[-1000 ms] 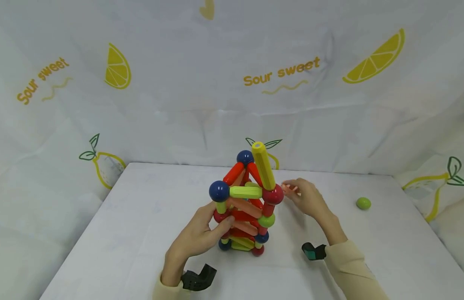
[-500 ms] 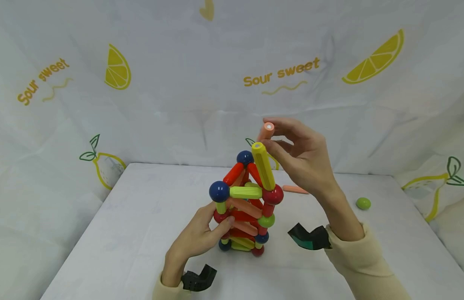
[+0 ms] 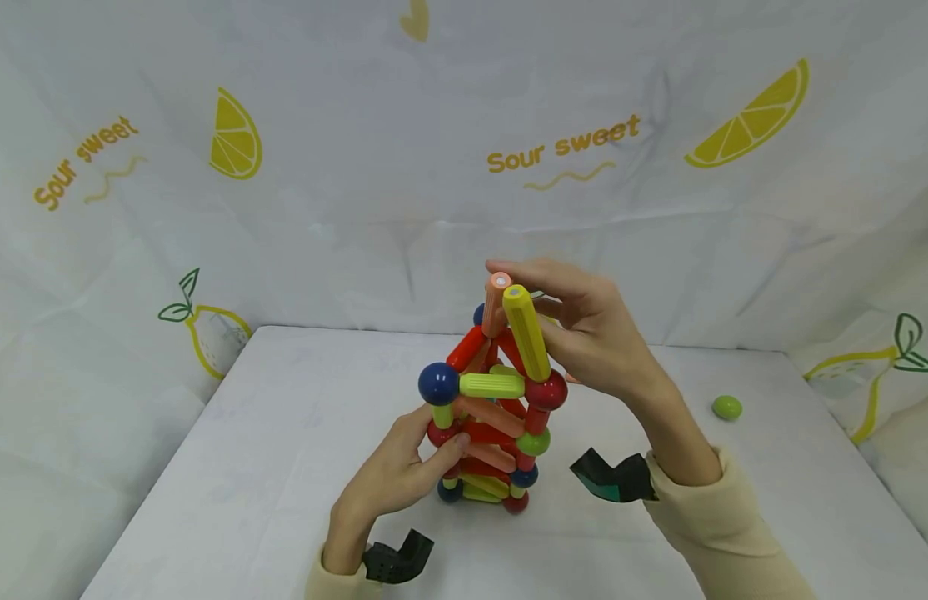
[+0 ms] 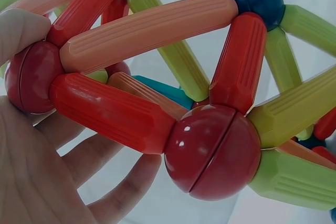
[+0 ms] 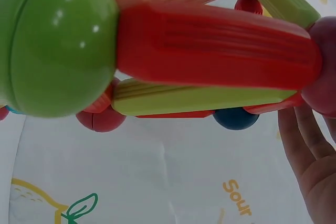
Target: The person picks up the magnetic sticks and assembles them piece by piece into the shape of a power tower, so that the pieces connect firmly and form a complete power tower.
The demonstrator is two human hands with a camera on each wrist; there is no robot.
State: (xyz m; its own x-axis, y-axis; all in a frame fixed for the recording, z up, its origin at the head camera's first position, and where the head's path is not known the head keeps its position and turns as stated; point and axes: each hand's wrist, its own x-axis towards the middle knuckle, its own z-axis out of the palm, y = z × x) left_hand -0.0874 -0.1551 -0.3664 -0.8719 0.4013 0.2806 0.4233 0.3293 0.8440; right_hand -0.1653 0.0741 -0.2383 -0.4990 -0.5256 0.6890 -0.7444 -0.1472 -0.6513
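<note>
A tower of magnetic rods and balls [image 3: 492,384] stands on the table. My left hand [image 3: 392,467] holds its left side, the thumb over a red ball [image 4: 34,77] in the left wrist view. Above the tower's top, my right hand [image 3: 595,329] pinches a salmon-coloured rod [image 3: 495,300] held roughly upright. That rod's lower end is in front of the rear blue ball [image 3: 479,315]; whether they touch I cannot tell. A yellow rod [image 3: 527,333] rises from the front right red ball [image 3: 546,389]. In the right wrist view the pinched rod is hidden.
On the white table [image 3: 284,467], a loose green ball [image 3: 727,407] lies at the right. Another salmon rod [image 3: 573,379] lies behind the tower, mostly covered by my right hand. A white printed cloth [image 3: 344,208] hangs behind the table.
My right hand lifted the salmon rod from behind the tower up above it, then moved left and down to the rear top. The left hand and tower stayed still.
</note>
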